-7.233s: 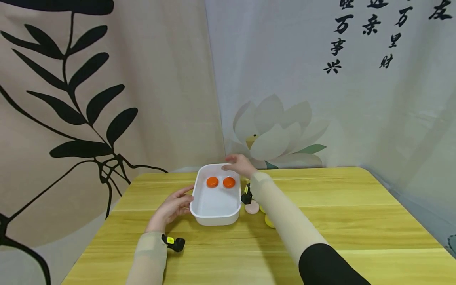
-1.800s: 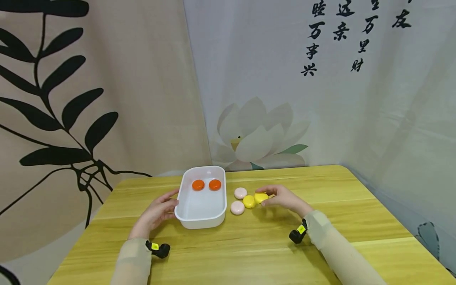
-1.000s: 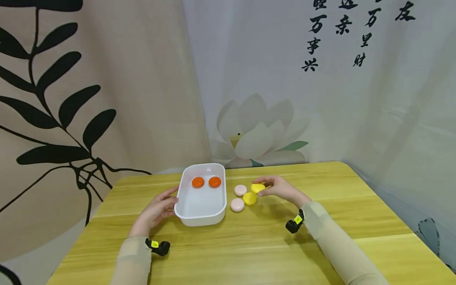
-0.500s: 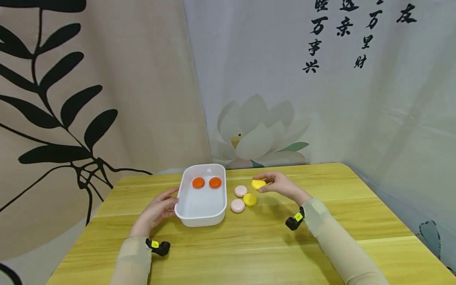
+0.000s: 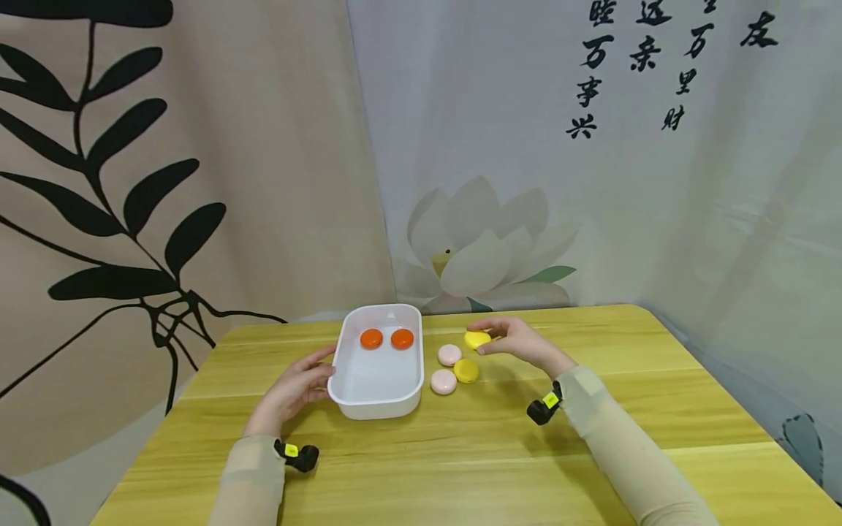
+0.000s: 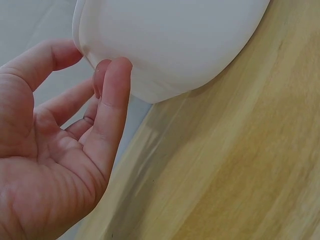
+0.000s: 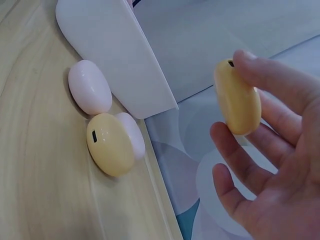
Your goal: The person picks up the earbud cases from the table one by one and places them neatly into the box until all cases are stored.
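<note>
My left hand (image 5: 289, 394) rests relaxed fingertips against the left side of a white rectangular bin (image 5: 375, 383), thumb and fingers at its rim and outer wall in the left wrist view. Two glossy orange pebble-shaped pieces (image 5: 371, 339) lie inside, toward the far end. To the right of the bin, my right hand (image 5: 526, 343) pinches a yellow pebble-shaped piece (image 7: 237, 100) between thumb and fingers, raised off the table. This piece has a small dark slot. A matching yellow piece (image 5: 466, 370) lies beside two pale pink ones (image 5: 444, 381), just left of the right hand.
The wooden table (image 5: 460, 467) has its far edge close behind the bin. Behind it hangs a curtain (image 5: 296, 183) printed with leaves, a lotus and black characters. Each wrist carries a small black camera (image 5: 542, 410).
Earlier my right hand was over the bin's far right corner. Since then it has reached the yellow pieces and lifted one away from the other. The left hand stays at the bin.
</note>
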{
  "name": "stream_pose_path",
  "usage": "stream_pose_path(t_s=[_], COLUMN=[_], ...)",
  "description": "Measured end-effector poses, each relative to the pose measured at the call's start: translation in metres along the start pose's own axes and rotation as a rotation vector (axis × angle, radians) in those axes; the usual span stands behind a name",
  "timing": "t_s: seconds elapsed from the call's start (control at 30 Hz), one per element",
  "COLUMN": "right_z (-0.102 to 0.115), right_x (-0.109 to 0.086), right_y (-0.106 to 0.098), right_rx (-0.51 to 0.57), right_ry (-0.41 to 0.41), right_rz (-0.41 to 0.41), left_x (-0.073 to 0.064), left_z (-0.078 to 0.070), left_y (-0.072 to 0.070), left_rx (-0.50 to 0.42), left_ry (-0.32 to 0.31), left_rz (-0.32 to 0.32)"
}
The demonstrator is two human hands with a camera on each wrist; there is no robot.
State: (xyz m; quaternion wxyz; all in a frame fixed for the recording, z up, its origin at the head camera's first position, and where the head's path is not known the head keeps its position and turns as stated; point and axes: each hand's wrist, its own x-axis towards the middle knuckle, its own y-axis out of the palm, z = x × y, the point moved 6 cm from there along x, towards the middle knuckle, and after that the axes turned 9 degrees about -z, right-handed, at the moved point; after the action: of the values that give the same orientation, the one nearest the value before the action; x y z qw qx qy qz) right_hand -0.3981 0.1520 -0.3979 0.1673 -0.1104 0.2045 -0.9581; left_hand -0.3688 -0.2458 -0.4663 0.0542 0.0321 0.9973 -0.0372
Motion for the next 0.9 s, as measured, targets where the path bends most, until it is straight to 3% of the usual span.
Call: stream_pose_path(t_s=[0.9], right_z=[0.025], right_x=[0.010], right_y=[0.004], right_rx=[-0.061], right_ry=[-0.052], right_rz=[0.001], left_x=[-0.002], left_z=[-0.004], left_y=[0.000], left_rx=[0.015], left_ry=[0.007], left_rz=[0.000])
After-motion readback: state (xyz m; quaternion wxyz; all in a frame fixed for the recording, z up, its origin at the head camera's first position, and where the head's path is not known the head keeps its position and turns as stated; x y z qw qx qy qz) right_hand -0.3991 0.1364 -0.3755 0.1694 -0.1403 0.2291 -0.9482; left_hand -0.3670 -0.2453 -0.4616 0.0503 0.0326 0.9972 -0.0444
